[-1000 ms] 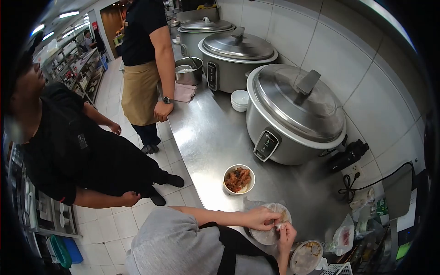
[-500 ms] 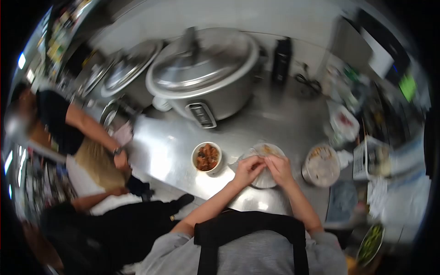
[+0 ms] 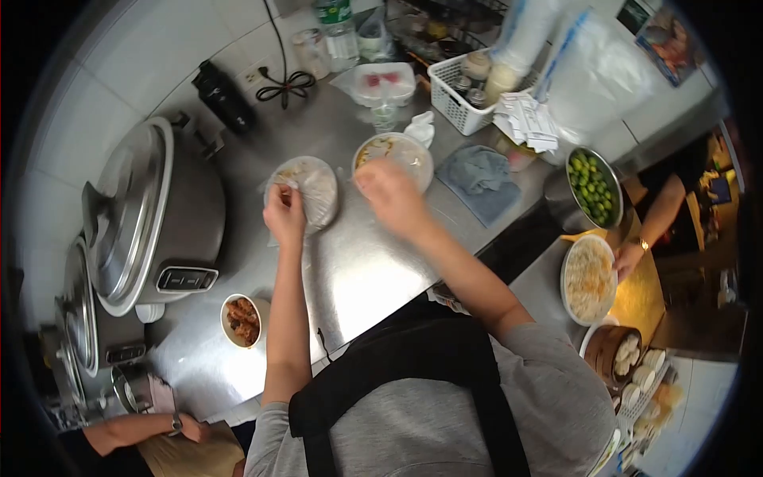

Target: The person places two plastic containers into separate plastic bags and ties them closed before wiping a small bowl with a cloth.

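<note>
My left hand is closed in a pinch at the near left side of a round bowl covered in clear plastic. Between its fingertips is a bit of the plastic wrap. My right hand is smeared by motion and hovers over the near left part of a second round container with a clear cover and brownish food under it. Whether its fingers hold anything is not visible. A white paper bowl of reddish-brown meat pieces stands to the left of my left forearm.
A large rice cooker stands at left. Behind are a black bottle, a coiled cable and a white basket of jars. A grey-blue cloth lies at right, near a bowl of green vegetables. Other people's hands show at both sides.
My view has turned right. My right hand has left my left hand and moved right, over the second container. My left hand stays at the wrapped bowl.
</note>
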